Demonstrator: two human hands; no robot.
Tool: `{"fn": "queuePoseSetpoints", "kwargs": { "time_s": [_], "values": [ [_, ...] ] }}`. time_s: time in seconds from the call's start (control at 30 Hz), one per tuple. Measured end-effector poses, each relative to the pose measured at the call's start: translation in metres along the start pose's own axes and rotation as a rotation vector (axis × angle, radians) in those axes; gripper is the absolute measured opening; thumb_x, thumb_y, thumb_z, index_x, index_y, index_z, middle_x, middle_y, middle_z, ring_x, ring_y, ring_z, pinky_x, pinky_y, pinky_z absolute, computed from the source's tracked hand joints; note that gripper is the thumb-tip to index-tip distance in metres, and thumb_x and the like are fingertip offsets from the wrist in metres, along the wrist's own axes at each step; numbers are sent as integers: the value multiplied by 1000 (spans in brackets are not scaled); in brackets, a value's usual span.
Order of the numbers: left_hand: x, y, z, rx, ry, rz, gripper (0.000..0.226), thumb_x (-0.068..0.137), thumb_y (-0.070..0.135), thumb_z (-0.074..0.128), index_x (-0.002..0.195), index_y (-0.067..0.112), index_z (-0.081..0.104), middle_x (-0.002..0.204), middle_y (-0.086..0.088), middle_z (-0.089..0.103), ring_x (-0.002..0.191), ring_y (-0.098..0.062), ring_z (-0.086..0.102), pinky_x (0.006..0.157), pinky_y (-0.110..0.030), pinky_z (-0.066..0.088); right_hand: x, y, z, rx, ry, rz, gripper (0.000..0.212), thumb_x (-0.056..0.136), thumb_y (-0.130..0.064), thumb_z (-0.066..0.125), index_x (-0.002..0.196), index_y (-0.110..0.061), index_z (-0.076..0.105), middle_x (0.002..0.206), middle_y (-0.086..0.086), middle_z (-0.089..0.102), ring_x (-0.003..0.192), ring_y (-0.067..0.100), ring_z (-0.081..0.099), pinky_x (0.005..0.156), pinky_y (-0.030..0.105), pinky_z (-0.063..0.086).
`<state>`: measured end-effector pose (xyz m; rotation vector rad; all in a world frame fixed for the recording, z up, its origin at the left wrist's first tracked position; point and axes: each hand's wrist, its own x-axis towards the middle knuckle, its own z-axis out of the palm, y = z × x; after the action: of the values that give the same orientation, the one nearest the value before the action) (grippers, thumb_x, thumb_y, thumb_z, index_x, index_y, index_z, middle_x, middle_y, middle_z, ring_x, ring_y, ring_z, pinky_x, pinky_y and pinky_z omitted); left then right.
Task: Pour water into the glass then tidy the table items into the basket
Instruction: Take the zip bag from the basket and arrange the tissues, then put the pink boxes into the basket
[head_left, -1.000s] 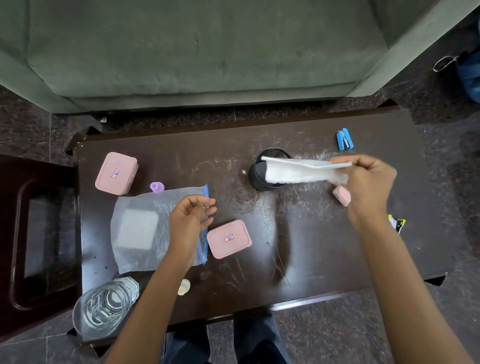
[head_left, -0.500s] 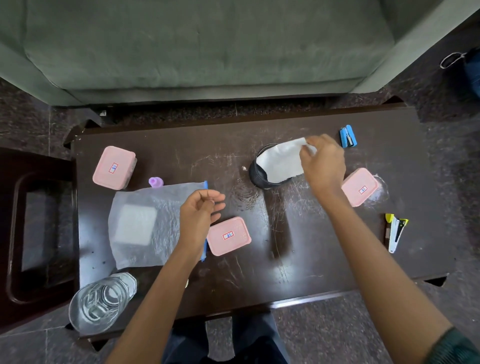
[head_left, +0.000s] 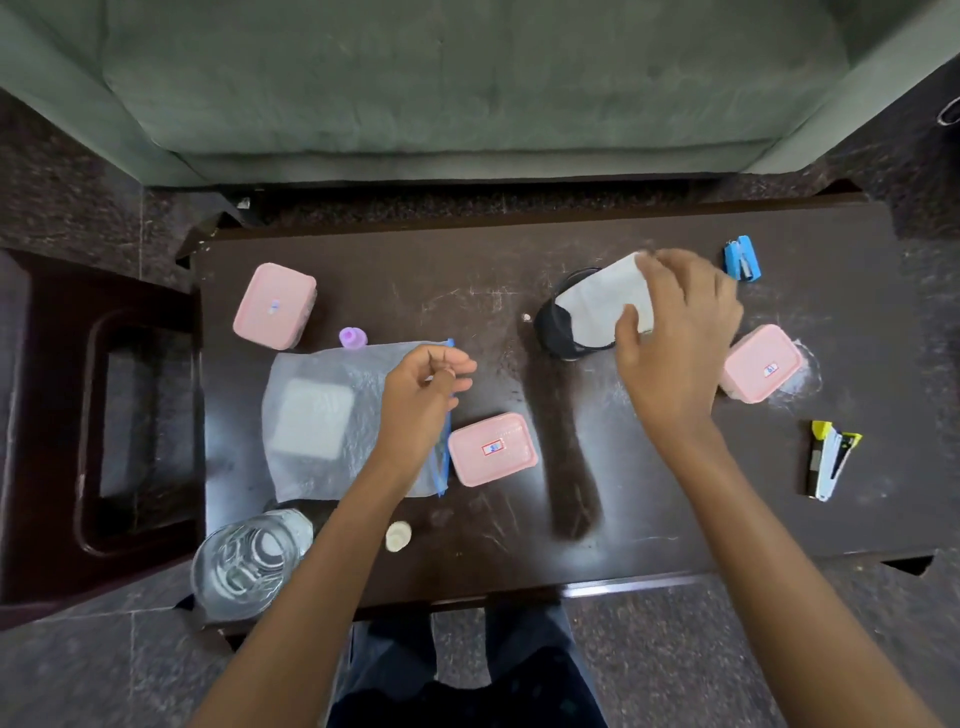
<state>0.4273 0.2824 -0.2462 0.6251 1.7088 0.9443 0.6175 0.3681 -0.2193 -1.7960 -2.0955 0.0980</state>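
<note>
A black mesh basket (head_left: 563, 338) stands on the dark table (head_left: 649, 519), right of centre. A folded white tissue (head_left: 597, 304) sticks out of its mouth, tilted. My right hand (head_left: 680, 338) grips the tissue's right end, thumb below and fingers on top. My left hand (head_left: 423, 397) hovers with loosely curled fingers over the blue zip edge of a clear plastic bag (head_left: 322, 415) that holds a white pad. It holds nothing that I can see. A glass of water (head_left: 241, 564) stands at the front left corner.
Three pink lidded boxes lie about: back left (head_left: 272, 306), centre (head_left: 492, 449), right (head_left: 761, 364). A purple cap (head_left: 353, 336), a white cap (head_left: 398, 536), a blue stapler (head_left: 743, 258) and a yellow-white stapler (head_left: 831, 460) also lie there. Behind is a green sofa (head_left: 467, 78).
My right hand has carried the white tissue from above the table's right side down into the black basket. The left hand has barely moved.
</note>
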Motion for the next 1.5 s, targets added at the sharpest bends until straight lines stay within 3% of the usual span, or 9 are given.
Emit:
{"fn": "queuePoseSetpoints", "kwargs": {
  "time_s": [0.1,0.4,0.5,0.63,0.77,1.1,1.23,1.37,1.5],
  "values": [
    [-6,2,-30,114,-5,68,34,90,-2,45,77,26,58,90,4,67,83,-9,65,70,-8,47,-32,-43,1,137,49,-124,26,71,-2,54,91,-11,68,100,8,67,96,23,43,81,35,29],
    [-60,-41,-156,776,50,107,25,87,4,51,99,20,66,100,11,62,95,-17,62,80,-27,46,-129,-154,44,361,-422,-353,21,69,-9,45,71,-10,66,76,4,66,74,30,60,68,35,38],
    [-83,-62,-177,937,52,79,29,83,29,59,109,20,65,111,3,66,104,-24,59,85,-35,49,-151,-174,49,383,-485,-345,22,70,-10,44,72,-10,66,74,4,65,74,29,59,67,36,42],
    [-104,-80,-176,1028,-103,-49,75,65,64,65,130,30,48,139,5,45,129,-22,40,98,-41,46,-163,-175,54,385,-532,-314,22,71,-12,43,73,-10,65,74,2,65,74,28,59,68,34,40],
    [-106,-85,-172,1276,-205,-69,91,65,56,73,140,36,25,151,4,20,135,-23,27,89,-41,52,-163,-164,56,353,-552,-296,25,73,-13,42,74,-11,67,75,1,66,72,26,59,69,30,38],
    [-103,-66,-163,1338,-166,-27,70,71,26,70,132,32,36,137,1,36,116,-26,43,69,-35,54,-160,-139,53,361,-464,-218,14,70,-1,54,70,-8,67,70,4,67,67,28,61,66,31,42],
    [-105,-29,-147,1334,-184,30,73,72,31,69,135,36,32,136,3,35,116,-25,43,70,-35,52,-152,-124,36,511,-317,-28,23,77,-9,45,74,-4,67,75,5,67,73,24,58,72,22,42],
    [-101,14,-114,1302,-206,77,79,71,39,67,138,37,25,138,7,33,119,-24,43,73,-37,51,-125,-86,15,681,-135,473,19,78,0,51,90,-12,60,92,6,61,75,0,55,65,5,39],
    [-93,43,-73,1220,-175,139,76,67,40,70,130,30,27,129,7,42,111,-24,47,71,-38,48,-89,-31,15,861,-85,774,50,76,-2,68,118,-18,45,120,9,50,97,15,53,72,11,44]
  ]
}}
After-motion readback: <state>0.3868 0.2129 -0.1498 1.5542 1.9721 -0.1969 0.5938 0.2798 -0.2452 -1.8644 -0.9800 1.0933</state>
